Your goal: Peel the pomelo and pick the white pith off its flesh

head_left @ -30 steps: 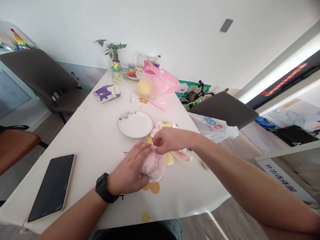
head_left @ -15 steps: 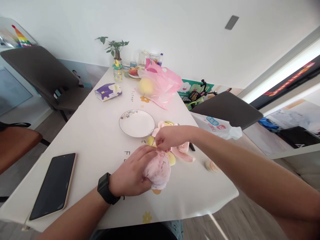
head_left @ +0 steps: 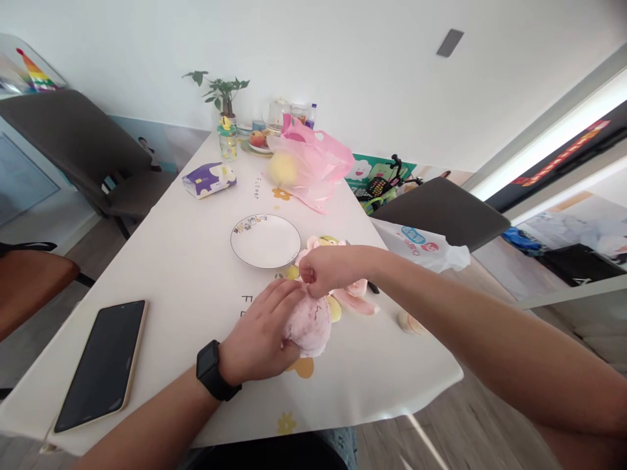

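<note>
A peeled pink pomelo [head_left: 310, 324] rests on the white table [head_left: 186, 287] near its front edge. My left hand [head_left: 259, 339], with a black watch on the wrist, wraps around the fruit's left side. My right hand [head_left: 324, 271] pinches the top of the fruit with closed fingers. Pieces of pink and yellow peel [head_left: 355, 299] lie around and behind the fruit. A white plate [head_left: 265, 241] with a patterned rim sits just beyond my hands.
A dark phone [head_left: 102, 362] lies at the front left. A pink plastic bag [head_left: 308, 163] with a yellow fruit, a tissue pack [head_left: 208, 180], a plant and a fruit dish stand at the far end. Chairs flank the table; a white bag [head_left: 421, 247] hangs off the right edge.
My right hand has tugged at the top of the fruit and shifted slightly. My left hand keeps its grip. The view has swayed a little.
</note>
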{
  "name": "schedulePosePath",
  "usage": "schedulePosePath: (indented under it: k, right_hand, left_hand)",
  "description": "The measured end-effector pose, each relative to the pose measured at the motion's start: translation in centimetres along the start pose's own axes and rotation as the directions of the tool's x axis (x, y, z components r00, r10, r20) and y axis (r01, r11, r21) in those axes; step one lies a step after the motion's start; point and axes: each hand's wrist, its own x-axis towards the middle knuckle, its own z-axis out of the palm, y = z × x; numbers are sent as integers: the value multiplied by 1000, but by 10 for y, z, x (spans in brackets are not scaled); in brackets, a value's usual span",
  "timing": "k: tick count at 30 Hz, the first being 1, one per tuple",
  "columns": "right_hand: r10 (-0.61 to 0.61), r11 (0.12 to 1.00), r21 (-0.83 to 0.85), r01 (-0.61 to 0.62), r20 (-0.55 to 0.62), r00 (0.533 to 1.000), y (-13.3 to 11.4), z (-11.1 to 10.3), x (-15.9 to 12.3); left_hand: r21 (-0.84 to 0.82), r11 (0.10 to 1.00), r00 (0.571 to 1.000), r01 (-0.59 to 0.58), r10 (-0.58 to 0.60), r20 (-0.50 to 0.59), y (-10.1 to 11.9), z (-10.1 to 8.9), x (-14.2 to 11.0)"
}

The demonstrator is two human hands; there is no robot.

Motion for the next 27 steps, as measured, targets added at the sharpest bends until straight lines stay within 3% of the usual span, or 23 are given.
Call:
schedulePosePath:
  k: [7, 16, 19, 23, 27]
  right_hand:
    - [-46, 993, -108, 49, 28, 999, -4, 1, 2]
    - [-45, 995, -91, 46, 15, 999, -1, 4, -1]
    - [-33, 999, 0, 33, -4, 999, 8, 7, -1]
    - [-20, 961, 275, 12, 23, 1000, 20, 9, -9]
    - [49, 955, 288, -70, 78, 996, 22, 10, -17]
  left_hand:
    - [-8, 1000, 1000, 13, -13, -14, 3, 2, 1]
    - [16, 1000, 999, 1, 0, -39, 8, 3, 1]
    - [12, 1000, 999, 1, 0, -41, 7, 2, -1]
    - [0, 1000, 999, -1, 1, -42, 4, 2, -3]
    - [17, 1000, 999, 4, -3, -47, 3, 3, -5]
